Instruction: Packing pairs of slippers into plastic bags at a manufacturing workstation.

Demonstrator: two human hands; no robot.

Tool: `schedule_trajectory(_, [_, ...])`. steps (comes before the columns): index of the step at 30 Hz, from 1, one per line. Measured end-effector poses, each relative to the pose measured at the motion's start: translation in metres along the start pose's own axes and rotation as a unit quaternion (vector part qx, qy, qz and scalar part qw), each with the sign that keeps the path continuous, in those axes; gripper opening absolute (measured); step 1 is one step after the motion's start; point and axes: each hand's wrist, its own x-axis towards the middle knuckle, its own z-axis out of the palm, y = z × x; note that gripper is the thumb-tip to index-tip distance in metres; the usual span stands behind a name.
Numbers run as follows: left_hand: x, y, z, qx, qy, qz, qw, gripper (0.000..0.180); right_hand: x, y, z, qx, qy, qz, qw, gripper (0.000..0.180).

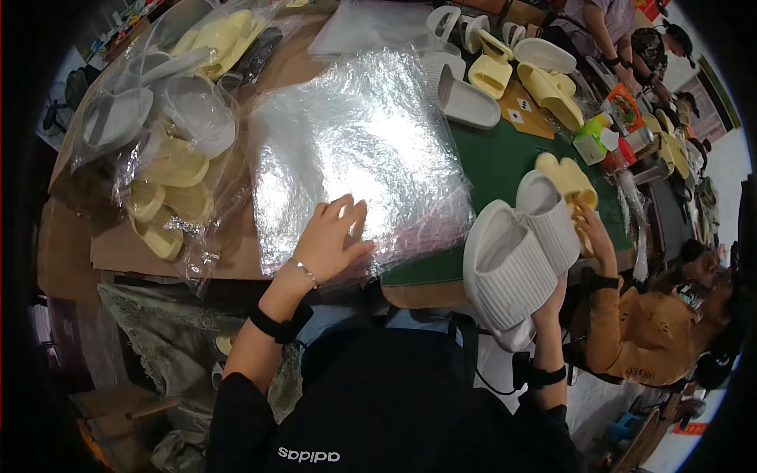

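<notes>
Slides (509,280), a pale grey ribbed pair, sat raised at the table's near right edge, gripped by the right hand (552,303), whose fingers were mostly hidden behind them. The left hand (335,236) was spread, holding nothing, over the near part of a stack of clear plastic sleeves (355,150); whether it touched could not be told. The step in hand looked like steadying or feeling the top sleeve with the pair held aside; parting one would call for a light pinch on a single layer.

Frayed olive cloth (169,335) showed below the near left edge. Brown cardboard (118,256) covered the surface's left, green tabletop (505,165) its right. At right, a co-worker's hand (597,236) touched yellow slippers (564,181). Bagged yellow and grey footwear (181,162) lay left of the stack. Farther right were loose yellow sandals (552,94), then a person in lilac (587,24).
</notes>
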Motion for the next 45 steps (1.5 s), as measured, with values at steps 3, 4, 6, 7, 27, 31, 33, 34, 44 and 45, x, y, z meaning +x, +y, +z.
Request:
schedule_trajectory(3, [0.012, -0.002, 0.004, 0.025, -0.003, 0.001, 1.000, 0.057, -0.011, 0.000, 0.002, -0.014, -0.037, -0.027, 0.999, 0.070])
schedule_trajectory(4, [0.016, -0.003, 0.005, 0.030, -0.008, 0.015, 0.999, 0.056, -0.015, 0.005, 0.003, -0.032, -0.063, -0.034, 0.997, 0.068])
schedule_trajectory(6, [0.020, -0.006, 0.008, 0.037, 0.002, 0.014, 0.999, 0.050, -0.016, 0.002, 0.005, -0.050, -0.090, -0.040, 0.994, 0.066])
schedule_trajectory(7, [0.020, -0.013, 0.011, 0.063, 0.033, 0.038, 0.997, 0.045, -0.014, -0.011, 0.008, -0.056, -0.112, -0.065, 0.990, 0.062])
schedule_trajectory(27, [0.013, 0.066, -0.006, 0.012, -0.023, 0.147, 0.989, 0.043, -0.004, -0.094, 0.073, -0.135, -0.114, -0.222, 0.959, 0.044])
schedule_trajectory(31, [0.003, 0.095, -0.008, -0.074, -0.045, 0.179, 0.980, 0.046, 0.012, -0.104, 0.109, -0.194, -0.160, -0.181, 0.951, 0.044])
schedule_trajectory(33, [-0.001, 0.108, -0.002, -0.111, -0.016, 0.187, 0.976, 0.047, 0.021, -0.097, 0.131, -0.232, -0.164, -0.175, 0.943, 0.040])
schedule_trajectory(34, [-0.003, 0.117, -0.005, -0.113, -0.016, 0.208, 0.971, 0.047, 0.024, -0.084, 0.151, -0.185, -0.058, -0.247, 0.949, 0.039])
schedule_trajectory(44, [-0.025, 0.130, -0.007, -0.248, -0.077, 0.208, 0.943, 0.046, 0.087, -0.153, 0.187, -0.145, -0.035, -0.231, 0.961, 0.034])
schedule_trajectory(45, [-0.024, 0.130, -0.003, -0.230, -0.082, 0.201, 0.949, 0.046, 0.092, -0.127, 0.205, -0.132, 0.021, -0.226, 0.965, 0.036])
